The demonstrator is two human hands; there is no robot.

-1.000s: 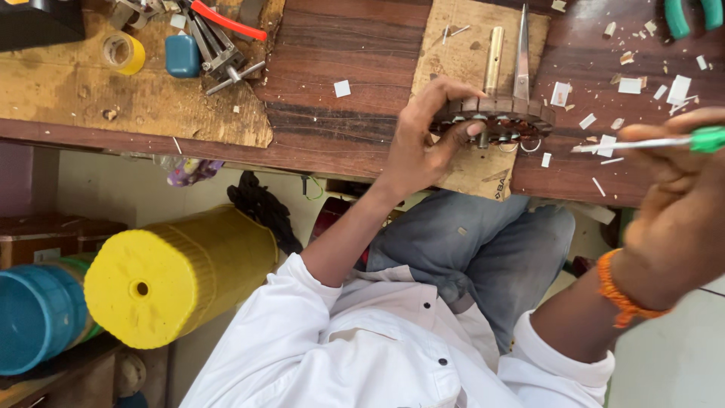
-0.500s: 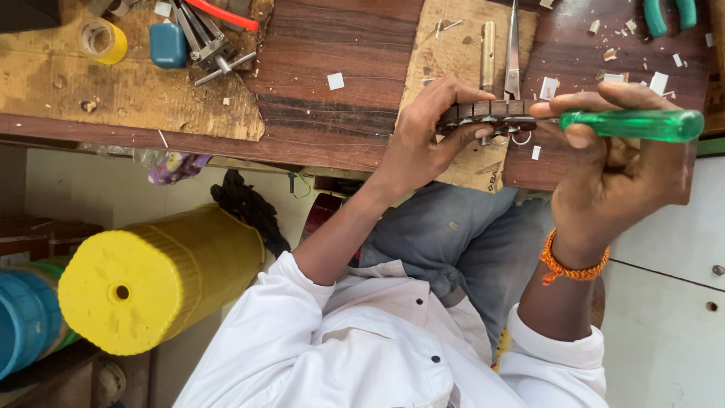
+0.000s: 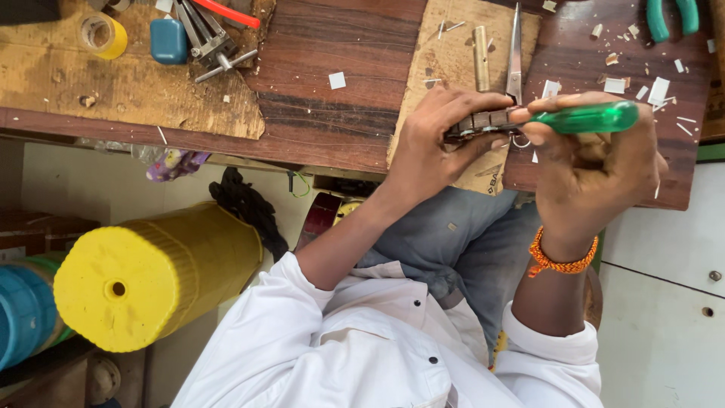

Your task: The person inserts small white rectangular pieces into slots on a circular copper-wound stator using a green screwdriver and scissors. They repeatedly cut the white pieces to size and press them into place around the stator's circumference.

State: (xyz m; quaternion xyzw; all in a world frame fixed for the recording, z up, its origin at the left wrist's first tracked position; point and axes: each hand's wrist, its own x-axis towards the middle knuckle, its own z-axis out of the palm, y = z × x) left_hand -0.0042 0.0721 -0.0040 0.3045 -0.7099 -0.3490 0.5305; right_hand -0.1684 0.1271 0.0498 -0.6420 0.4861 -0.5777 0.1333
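Dark slotted strip pinched in left hand fingers; right hand, at 3 o'clock, grips green-handled screwdriver against it. Fastening appears underway; steady alignment needed.

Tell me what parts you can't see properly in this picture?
Head view only:
- Small dark part: mostly covered by the left hand, so its shape is unclear.
- Green-handled screwdriver: tip hidden between fingers of the right hand.
- Green pliers: cut off by the top edge.
- Blue container: cut off by the left edge.
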